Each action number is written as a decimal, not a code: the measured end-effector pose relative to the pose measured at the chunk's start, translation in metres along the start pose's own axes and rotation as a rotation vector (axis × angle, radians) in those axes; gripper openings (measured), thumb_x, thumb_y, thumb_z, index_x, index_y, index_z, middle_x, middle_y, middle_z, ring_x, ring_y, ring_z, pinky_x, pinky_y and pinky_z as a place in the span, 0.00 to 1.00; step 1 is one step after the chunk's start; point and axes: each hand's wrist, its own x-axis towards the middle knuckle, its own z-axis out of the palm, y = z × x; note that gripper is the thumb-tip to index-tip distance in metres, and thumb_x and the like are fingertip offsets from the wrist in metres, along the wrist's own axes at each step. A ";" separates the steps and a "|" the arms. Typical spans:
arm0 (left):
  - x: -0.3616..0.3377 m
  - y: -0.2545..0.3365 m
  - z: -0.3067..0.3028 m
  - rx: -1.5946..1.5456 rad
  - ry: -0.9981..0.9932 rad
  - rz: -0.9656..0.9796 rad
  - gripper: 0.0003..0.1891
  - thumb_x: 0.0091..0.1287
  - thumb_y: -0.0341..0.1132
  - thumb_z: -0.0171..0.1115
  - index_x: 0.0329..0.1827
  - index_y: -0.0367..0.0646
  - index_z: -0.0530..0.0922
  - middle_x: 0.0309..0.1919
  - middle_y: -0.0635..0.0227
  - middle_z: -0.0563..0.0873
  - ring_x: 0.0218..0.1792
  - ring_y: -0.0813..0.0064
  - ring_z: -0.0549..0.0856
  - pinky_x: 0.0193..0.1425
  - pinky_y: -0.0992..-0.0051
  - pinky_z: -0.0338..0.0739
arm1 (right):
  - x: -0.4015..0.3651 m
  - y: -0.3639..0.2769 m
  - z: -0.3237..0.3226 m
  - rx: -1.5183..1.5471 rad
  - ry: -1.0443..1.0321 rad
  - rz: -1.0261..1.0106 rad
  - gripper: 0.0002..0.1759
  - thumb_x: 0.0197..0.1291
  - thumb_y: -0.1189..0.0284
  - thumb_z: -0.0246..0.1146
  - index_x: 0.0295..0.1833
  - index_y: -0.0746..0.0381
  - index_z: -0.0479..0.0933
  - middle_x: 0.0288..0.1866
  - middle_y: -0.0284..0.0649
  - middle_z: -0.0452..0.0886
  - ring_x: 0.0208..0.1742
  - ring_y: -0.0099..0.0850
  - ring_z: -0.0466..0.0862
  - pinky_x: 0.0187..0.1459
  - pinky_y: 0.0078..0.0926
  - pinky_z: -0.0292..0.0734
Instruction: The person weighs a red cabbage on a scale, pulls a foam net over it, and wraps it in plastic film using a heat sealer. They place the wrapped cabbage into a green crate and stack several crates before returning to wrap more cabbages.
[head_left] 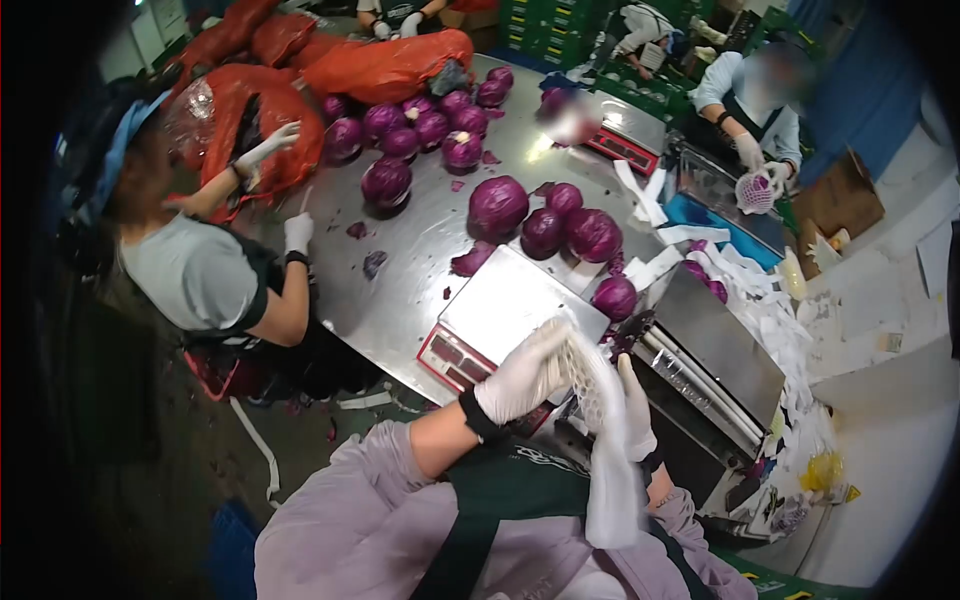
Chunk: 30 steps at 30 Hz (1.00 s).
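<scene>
Foam netting (610, 460), presumably light, soft, stretchy and easily torn, best held by its rim, hangs before the torso near the scale (515, 300), its upper end clamped in the left hand's (525, 375) fingers, the right hand (638, 420) alongside, its finger closure indeterminable.

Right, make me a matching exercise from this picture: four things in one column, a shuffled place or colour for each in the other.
Things:
1. white net sleeve
2. loose cabbages on the table
3. bulging sacks
4. stacked crates at the back

Places or colours:
A. orange-red
B. green
C. in the wearer's left hand
D. purple

Pairs: 1-C, 2-D, 3-A, 4-B
</scene>
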 end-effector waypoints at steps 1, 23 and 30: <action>0.001 0.012 0.003 -0.141 -0.042 -0.008 0.16 0.77 0.43 0.44 0.46 0.42 0.76 0.42 0.62 0.84 0.43 0.69 0.85 0.52 0.67 0.80 | 0.001 0.012 -0.009 0.582 -0.502 0.188 0.34 0.74 0.50 0.40 0.73 0.65 0.59 0.68 0.45 0.70 0.65 0.33 0.73 0.67 0.34 0.67; -0.026 0.107 -0.035 -0.087 -0.252 -0.027 0.26 0.75 0.42 0.50 0.72 0.41 0.61 0.58 0.61 0.79 0.58 0.68 0.80 0.63 0.67 0.72 | 0.090 -0.010 -0.006 -1.166 0.048 -0.158 0.12 0.60 0.71 0.62 0.42 0.70 0.79 0.31 0.34 0.83 0.30 0.25 0.79 0.34 0.24 0.74; 0.032 0.112 -0.123 1.058 0.449 0.129 0.15 0.66 0.35 0.63 0.54 0.40 0.82 0.39 0.69 0.87 0.37 0.85 0.81 0.43 0.80 0.76 | 0.217 -0.054 -0.037 -0.431 0.243 -0.285 0.18 0.59 0.82 0.54 0.55 0.67 0.76 0.48 0.41 0.83 0.47 0.31 0.84 0.51 0.30 0.79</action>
